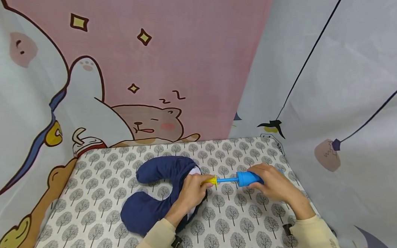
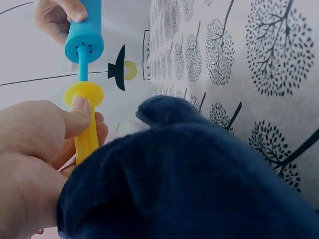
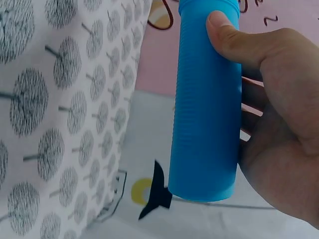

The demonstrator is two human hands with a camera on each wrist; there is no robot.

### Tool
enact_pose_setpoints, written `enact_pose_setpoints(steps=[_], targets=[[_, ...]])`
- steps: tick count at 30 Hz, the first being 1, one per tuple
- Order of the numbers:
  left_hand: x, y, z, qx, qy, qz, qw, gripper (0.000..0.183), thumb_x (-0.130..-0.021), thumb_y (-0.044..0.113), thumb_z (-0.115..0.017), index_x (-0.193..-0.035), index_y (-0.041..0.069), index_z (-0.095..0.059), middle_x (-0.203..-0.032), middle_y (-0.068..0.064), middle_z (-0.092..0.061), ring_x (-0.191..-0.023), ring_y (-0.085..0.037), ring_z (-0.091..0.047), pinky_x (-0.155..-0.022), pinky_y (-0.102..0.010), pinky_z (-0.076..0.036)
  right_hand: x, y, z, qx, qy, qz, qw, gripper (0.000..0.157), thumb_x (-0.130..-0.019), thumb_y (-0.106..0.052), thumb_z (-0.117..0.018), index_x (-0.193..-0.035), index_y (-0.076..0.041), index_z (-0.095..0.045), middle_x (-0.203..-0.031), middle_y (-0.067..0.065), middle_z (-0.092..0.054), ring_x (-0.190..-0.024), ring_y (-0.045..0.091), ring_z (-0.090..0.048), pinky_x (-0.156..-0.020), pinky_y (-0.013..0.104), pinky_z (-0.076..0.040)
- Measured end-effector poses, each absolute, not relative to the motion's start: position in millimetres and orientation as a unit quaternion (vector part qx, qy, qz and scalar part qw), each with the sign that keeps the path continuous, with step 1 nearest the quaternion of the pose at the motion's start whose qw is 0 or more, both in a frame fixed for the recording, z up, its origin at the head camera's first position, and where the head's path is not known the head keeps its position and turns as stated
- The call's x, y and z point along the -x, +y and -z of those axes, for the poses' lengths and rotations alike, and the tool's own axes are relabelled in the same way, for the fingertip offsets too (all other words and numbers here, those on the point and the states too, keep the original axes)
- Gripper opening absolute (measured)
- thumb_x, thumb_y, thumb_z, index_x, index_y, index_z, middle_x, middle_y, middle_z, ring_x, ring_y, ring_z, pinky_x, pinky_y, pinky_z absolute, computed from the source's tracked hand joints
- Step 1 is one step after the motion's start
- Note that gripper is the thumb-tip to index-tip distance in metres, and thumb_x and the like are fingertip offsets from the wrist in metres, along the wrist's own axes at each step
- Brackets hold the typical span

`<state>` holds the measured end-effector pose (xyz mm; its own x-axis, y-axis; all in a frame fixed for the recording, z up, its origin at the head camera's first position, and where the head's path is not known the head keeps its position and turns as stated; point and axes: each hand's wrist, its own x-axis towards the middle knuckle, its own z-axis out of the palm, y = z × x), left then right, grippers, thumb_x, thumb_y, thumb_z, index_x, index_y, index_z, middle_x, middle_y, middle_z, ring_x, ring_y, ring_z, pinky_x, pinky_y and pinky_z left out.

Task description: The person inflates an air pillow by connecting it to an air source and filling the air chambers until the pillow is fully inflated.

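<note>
A blue and yellow hand air pump (image 1: pixel 246 178) is held between my hands, roughly level above the bed. My left hand (image 1: pixel 192 190) grips its yellow flanged end piece (image 2: pixel 85 124), thumb against the flange. A thin blue rod (image 1: pixel 227 179) joins that piece to the thick blue barrel (image 3: pixel 207 109), which my right hand (image 1: pixel 270 182) holds with thumb and fingers around it. Under my left hand lies a navy U-shaped neck pillow (image 1: pixel 146 213), its white inside (image 1: pixel 195 170) showing at the outer curve. Whether the yellow tip meets the pillow is hidden.
The pillow and hands are over a surface covered in white tree-print cloth (image 1: pixel 88 216). Printed fabric walls with cartoon animals (image 1: pixel 148 123) rise at the back and left, and a pale wall (image 1: pixel 344 75) stands on the right.
</note>
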<state>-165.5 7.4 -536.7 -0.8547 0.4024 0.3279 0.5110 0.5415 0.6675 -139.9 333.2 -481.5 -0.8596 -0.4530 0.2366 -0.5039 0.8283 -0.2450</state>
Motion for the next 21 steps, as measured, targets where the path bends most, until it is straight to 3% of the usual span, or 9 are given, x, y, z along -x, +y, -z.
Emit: enact_pose_setpoints(steps=[5, 10, 16, 21], targets=[[166, 8, 537, 0.262, -0.874, 0.402, 0.074, 0.028, -0.103, 0.011, -0.081, -0.131, 0.011, -0.085, -0.116, -0.010, -0.088, -0.075, -0.007, -0.070, -0.067, -0.020, -0.050, 139, 351, 477, -0.247, -0.953, -0.145, 0.094, 0.047, -0.092, -0.015, -0.094, -0.134, -0.002, -0.077, -0.132, 0.018, -0.080, -0.122, 0.043, -0.076, -0.103, 0.064, -0.061], [165, 8, 536, 0.263, -0.870, 0.408, 0.080, 0.028, -0.103, 0.010, -0.081, -0.131, 0.010, -0.085, -0.115, -0.011, -0.088, -0.076, -0.009, -0.074, -0.066, -0.019, -0.050, 137, 362, 471, -0.233, -0.957, -0.144, 0.094, 0.050, -0.092, -0.014, -0.093, -0.137, -0.001, -0.076, -0.134, 0.021, -0.079, -0.125, 0.046, -0.074, -0.108, 0.067, -0.059], [165, 10, 537, 0.263, -0.870, 0.409, 0.082, 0.028, -0.103, 0.010, -0.081, -0.131, 0.010, -0.085, -0.114, -0.011, -0.088, -0.071, -0.007, -0.068, -0.065, -0.019, -0.049, 136, 352, 471, -0.244, -0.955, -0.137, 0.100, 0.048, -0.092, -0.017, -0.094, -0.134, -0.001, -0.077, -0.132, 0.019, -0.080, -0.122, 0.042, -0.076, -0.104, 0.062, -0.062], [164, 11, 537, 0.267, -0.865, 0.412, 0.104, 0.027, -0.101, 0.009, -0.083, -0.128, 0.007, -0.086, -0.111, -0.013, -0.088, -0.077, -0.015, -0.077, -0.066, -0.019, -0.052, 139, 332, 474, -0.267, -0.947, -0.125, 0.128, 0.049, -0.090, -0.020, -0.096, -0.130, 0.001, -0.078, -0.128, 0.019, -0.081, -0.119, 0.041, -0.076, -0.101, 0.060, -0.063]])
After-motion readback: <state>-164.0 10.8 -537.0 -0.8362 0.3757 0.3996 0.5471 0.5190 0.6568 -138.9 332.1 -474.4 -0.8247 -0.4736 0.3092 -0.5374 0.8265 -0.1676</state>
